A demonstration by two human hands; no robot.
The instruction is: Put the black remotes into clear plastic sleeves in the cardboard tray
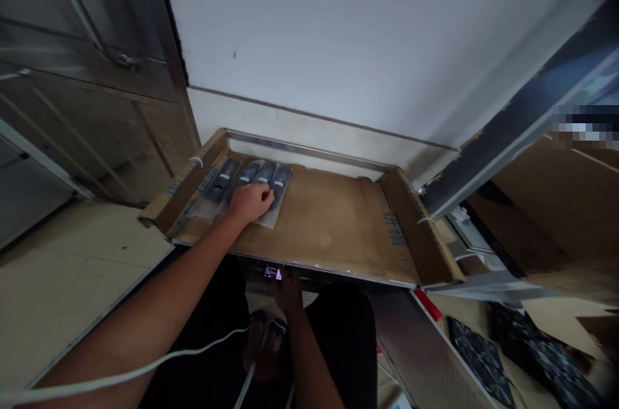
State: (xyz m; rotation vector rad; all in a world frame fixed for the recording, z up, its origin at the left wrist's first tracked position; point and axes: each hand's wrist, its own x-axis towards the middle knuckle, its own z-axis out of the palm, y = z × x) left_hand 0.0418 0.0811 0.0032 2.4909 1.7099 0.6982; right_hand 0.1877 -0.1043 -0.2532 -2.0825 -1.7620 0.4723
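My left hand (pixel 251 202) is closed in a fist over several flat clear plastic bags, each with a long dark item inside. Its knuckles rest on the bags at the right of the row; what the fingers grip, if anything, is hidden. At the far left of the row lies another bagged dark item (pixel 226 178) with a small pale label. Below the table's front edge, in shadow, my right hand (pixel 289 293) is closed at the side of a small device with a lit screen (pixel 273 272); its exact kind is unclear.
The bags lie on a cardboard-lined table (pixel 333 222) with raised cardboard sides. A white wall panel (pixel 314 41) stands behind it, and a metal door with a handle (pixel 91 28) is at left. A white cable (pixel 193 351) crosses my left forearm. Cardboard boxes (pixel 546 215) stand at right.
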